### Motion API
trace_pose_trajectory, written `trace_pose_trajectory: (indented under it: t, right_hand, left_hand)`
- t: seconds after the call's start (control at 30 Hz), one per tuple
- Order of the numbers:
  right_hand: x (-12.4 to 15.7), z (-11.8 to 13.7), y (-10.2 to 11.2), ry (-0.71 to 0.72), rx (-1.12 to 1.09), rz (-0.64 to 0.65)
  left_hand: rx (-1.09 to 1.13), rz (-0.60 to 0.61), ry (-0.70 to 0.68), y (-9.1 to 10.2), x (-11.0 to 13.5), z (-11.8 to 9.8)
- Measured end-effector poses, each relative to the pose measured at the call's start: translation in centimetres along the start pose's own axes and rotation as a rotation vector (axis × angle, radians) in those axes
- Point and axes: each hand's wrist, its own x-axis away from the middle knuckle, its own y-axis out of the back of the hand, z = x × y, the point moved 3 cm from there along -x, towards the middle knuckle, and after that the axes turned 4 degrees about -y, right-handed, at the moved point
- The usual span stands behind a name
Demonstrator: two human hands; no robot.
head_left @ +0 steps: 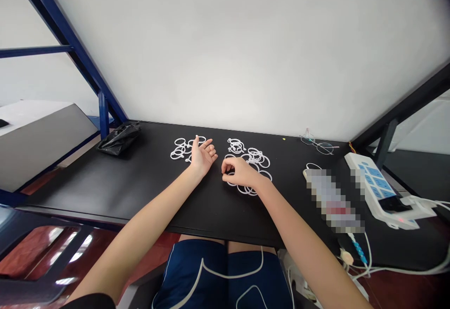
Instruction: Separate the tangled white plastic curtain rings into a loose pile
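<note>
A left cluster of white rings [179, 148] and a right cluster of white rings [258, 155] lie mid-frame. Beside the former, the left hand [204, 156] is loosely spread; over the latter, the right hand [241, 172] curls, its grip unclear. The black bench [151, 177] also bears glasses [324, 147] at right.

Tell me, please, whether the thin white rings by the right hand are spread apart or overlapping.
Overlapping: the thin white rings cross one another on the black tabletop; the right hand hides some from view.
</note>
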Motion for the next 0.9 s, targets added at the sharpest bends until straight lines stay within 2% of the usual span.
trace_pose_trajectory:
  t: [0.17, 0.43, 0.9]
  right_hand:
    - [0.2, 0.2, 0.3, -0.023, 0.009, 0.07]
    - [0.1, -0.3, 0.0, -0.033, -0.027, 0.073]
    - [-0.3, -0.4, -0.1, 0.086, -0.057, -0.115]
  left_hand:
    - [-0.006, 0.009, 0.002, -0.1, 0.1, -0.1]
    - [-0.029, 0.018, 0.003, 0.0, 0.0, 0.0]
    - [-0.109, 0.061, -0.003, -0.2, 0.0, 0.0]
